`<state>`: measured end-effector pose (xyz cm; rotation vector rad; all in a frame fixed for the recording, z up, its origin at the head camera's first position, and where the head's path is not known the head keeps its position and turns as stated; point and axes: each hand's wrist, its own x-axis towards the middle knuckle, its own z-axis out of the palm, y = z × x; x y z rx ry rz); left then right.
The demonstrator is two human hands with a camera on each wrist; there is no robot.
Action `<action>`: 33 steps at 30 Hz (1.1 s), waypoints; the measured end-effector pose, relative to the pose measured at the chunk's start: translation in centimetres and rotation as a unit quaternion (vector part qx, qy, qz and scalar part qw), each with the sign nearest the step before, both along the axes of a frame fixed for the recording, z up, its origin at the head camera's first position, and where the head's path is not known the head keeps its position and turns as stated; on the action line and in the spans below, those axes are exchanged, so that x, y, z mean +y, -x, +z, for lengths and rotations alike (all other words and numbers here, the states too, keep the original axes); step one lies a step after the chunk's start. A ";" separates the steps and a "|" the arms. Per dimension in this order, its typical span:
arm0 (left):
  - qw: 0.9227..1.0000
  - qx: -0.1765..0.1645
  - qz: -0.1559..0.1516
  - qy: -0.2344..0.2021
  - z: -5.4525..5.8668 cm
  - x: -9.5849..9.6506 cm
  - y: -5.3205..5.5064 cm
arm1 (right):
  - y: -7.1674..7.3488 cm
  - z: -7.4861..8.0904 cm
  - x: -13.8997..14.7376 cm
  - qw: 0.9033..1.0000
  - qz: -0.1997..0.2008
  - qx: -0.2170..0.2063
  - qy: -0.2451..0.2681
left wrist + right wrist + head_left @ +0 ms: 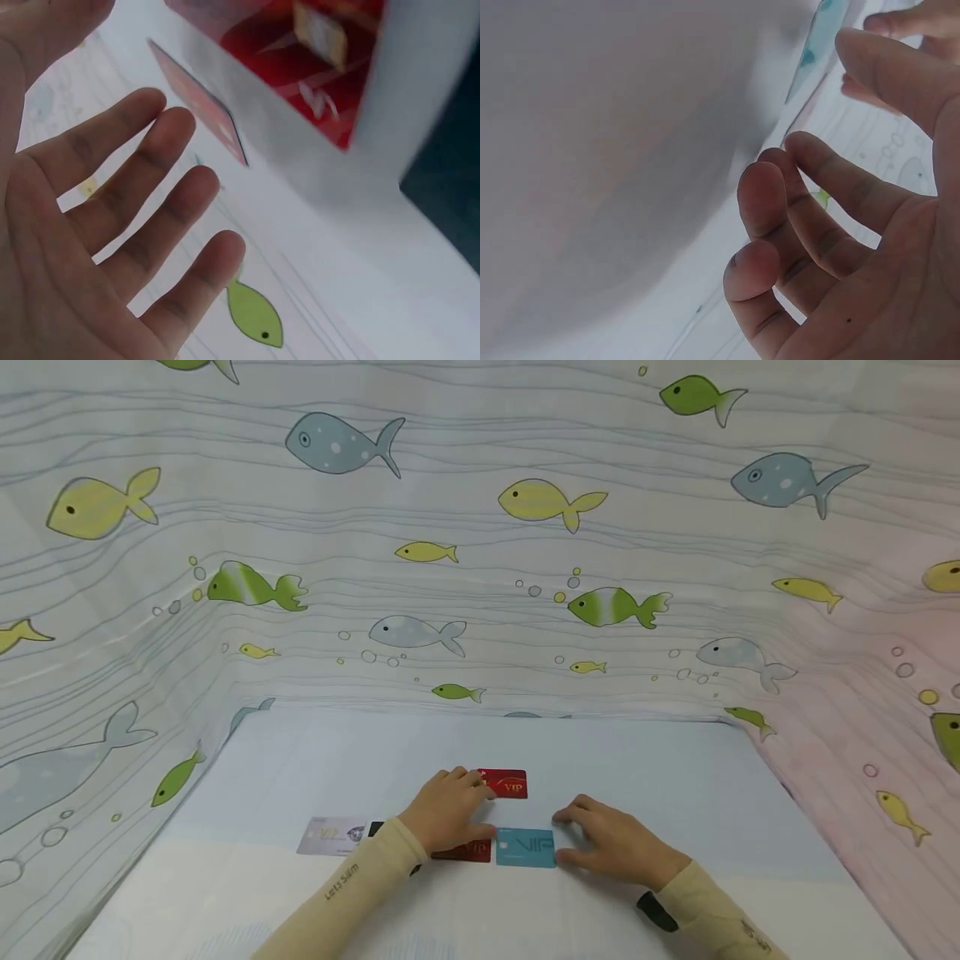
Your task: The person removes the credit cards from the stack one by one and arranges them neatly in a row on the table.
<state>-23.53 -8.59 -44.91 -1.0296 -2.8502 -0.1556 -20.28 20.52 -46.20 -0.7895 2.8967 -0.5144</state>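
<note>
A light blue VIP card (526, 848) lies at the right end of a row of cards on the white table. Beside it in the row is a dark red VIP card (472, 851), partly covered by my left hand (448, 812). Behind the row lies a bright red VIP card (508, 783), its left end overlapped by the left fingers. In the left wrist view those fingers (195, 195) are spread and loosely bent, holding nothing. My right hand (617, 845) is at the blue card's right edge, thumb close to its lower corner, with fingers (761, 199) relaxed and empty.
Further left in the row are a silver VIP card (330, 836) and a black card (375, 828), mostly hidden by the left forearm. A fish-patterned cloth (480, 585) hangs around the back and sides of the table (645, 768).
</note>
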 end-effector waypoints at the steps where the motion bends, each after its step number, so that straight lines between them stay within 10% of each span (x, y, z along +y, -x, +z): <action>1: 1.000 0.002 0.005 -0.002 0.0 -0.1 0.2 | 0.0 0.0 0.1 1.000 -0.003 -0.003 -0.001; 16: 0.999 -0.023 0.046 -0.017 -0.8 -0.6 5.3 | 1.6 0.1 0.8 0.999 -0.031 -0.003 0.021; 33: 0.994 -0.074 0.076 -0.003 -0.9 -0.1 6.3 | 5.7 0.7 -2.6 0.997 -0.048 -0.031 0.044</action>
